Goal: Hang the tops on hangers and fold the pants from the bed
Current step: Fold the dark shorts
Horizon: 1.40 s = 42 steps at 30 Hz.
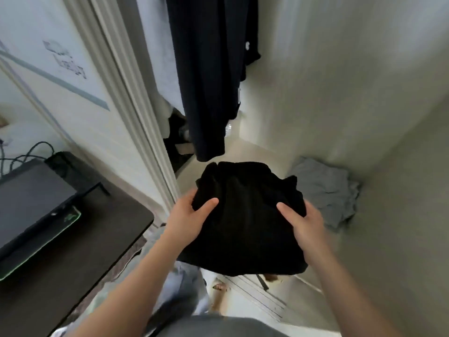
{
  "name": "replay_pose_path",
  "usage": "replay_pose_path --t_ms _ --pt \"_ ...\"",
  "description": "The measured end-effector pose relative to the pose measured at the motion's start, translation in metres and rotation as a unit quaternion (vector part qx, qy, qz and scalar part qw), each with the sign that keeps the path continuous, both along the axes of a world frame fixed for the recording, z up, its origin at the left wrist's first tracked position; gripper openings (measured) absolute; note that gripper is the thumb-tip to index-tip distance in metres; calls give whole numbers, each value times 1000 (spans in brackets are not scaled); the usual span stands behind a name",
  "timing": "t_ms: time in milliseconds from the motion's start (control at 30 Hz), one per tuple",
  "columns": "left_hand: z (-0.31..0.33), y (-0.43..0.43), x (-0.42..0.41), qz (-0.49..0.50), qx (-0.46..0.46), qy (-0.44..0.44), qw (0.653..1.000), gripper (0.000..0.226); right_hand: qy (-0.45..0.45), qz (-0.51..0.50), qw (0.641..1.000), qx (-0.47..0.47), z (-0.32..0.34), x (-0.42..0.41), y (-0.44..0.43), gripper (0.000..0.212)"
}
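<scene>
A folded black garment (245, 222) is held in the air in front of me, at the closet opening. My left hand (192, 217) grips its left edge, thumb on top. My right hand (303, 222) grips its right edge the same way. Above it a dark navy top (209, 76) hangs down inside the closet; its hanger is out of view. A crumpled grey garment (328, 190) lies on the closet floor to the right of the black one.
A white door frame (136, 113) stands at my left. A dark desk (80, 242) with a monitor (31, 205) and cables is further left. Pale closet walls (352, 81) close in on the right. Dark items lie low inside the closet.
</scene>
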<state>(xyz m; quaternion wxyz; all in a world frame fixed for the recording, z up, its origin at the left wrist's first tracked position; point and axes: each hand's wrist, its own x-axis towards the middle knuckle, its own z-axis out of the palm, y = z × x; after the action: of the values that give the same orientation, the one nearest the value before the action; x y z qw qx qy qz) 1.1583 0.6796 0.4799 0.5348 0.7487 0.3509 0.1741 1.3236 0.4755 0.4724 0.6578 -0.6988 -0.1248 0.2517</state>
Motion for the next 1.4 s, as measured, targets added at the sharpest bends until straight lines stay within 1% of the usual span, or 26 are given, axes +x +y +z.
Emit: replay_pose_path --t_ms 133,200,233,333,533,700,733,800,867,900,933,967,1000,1033,1067,1133,1167,1200,1267,1333,1400 --pt "-20 25 76 -90 -26 26 995 13 0 -96 995 -29 -9 35 1 19" --pt "-33 30 113 -135 -45 20 990 14 0 -140 989 -45 -15 50 -4 24" --pt "-39 32 131 -154 -49 19 987 17 1 -156 986 -57 -20 58 -7 23" --pt "-59 31 178 -193 -72 27 978 25 8 -206 975 -83 -32 82 -15 17" --pt "-110 15 264 -239 -90 58 965 15 -15 -273 953 -130 -70 144 -27 18" --pt "-146 -3 344 -263 -52 56 962 7 -49 -309 937 -158 -104 213 -35 19" --pt "-152 -6 360 -265 -40 53 962 8 -50 -321 933 -156 -111 228 -35 18" --pt "-165 -10 392 -262 -10 41 964 16 -64 -338 925 -163 -123 256 -34 22" --pt "-179 -12 419 -253 20 43 966 25 -73 -351 914 -189 -136 281 -32 27" --pt "-188 -12 430 -253 35 60 965 32 -67 -352 908 -216 -143 291 -31 29" --pt "-197 -12 439 -254 52 92 961 41 -60 -346 898 -263 -152 298 -32 35" --pt "-205 -12 446 -254 79 142 954 51 -54 -331 881 -333 -162 303 -32 44" --pt "-213 -14 448 -247 123 194 941 60 -52 -309 858 -406 -170 304 -32 55" --pt "-218 -17 448 -235 178 225 929 66 -70 -292 837 -458 -178 302 -32 64" --pt "-223 -22 446 -232 239 218 917 67 -107 -277 823 -484 -185 298 -29 68" --pt "-237 -33 441 -269 342 139 890 62 -193 -220 806 -514 -202 290 -21 69" --pt "-246 -39 440 -301 376 107 870 59 -219 -179 797 -533 -213 289 -17 68" --pt "-255 -43 442 -337 397 101 848 57 -227 -143 788 -553 -224 290 -14 67" --pt "-273 -45 455 -388 405 137 817 59 -213 -95 773 -590 -246 304 -12 66" --pt "-291 -44 470 -402 407 171 803 62 -207 -71 756 -616 -267 322 -17 64" --pt "-305 -43 483 -400 408 175 802 64 -219 -63 748 -623 -286 337 -21 65"
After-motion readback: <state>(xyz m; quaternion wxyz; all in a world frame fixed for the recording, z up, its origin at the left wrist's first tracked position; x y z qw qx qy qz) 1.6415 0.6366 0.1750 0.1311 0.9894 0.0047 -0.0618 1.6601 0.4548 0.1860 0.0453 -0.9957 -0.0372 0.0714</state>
